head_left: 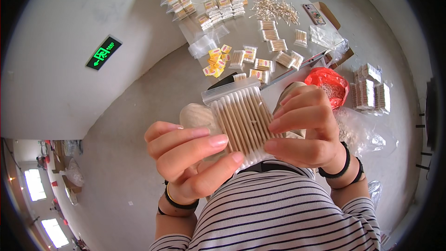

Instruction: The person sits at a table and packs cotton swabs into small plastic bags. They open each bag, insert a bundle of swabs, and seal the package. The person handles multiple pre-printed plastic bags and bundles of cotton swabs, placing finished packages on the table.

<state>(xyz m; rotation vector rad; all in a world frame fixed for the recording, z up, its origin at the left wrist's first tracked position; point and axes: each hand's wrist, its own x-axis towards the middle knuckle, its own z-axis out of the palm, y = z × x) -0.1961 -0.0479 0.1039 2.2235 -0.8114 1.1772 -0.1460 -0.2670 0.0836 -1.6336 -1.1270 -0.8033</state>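
Observation:
Close in front of me is a small clear zip bag of cotton swabs point(244, 123), its wooden sticks side by side and white tips at both ends. The bag's zip strip point(231, 89) is at the far end, tilted slightly. My left hand point(193, 155) pinches the bag's lower left edge between thumb and fingers. On the opposite edge, my right hand point(306, 128) grips with thumb and fingers. Beyond, on the table point(204, 32), lie several filled swab bags point(262, 65) and a heap of yellow paper cards point(216, 62).
Loose swabs point(276, 9) are piled at the table's back, beside stacked packs point(224, 7) and a phone point(314, 14). Off the table's right edge stand a red plastic bag point(329, 86), bundled swabs point(370, 93) and a large clear bag point(367, 130).

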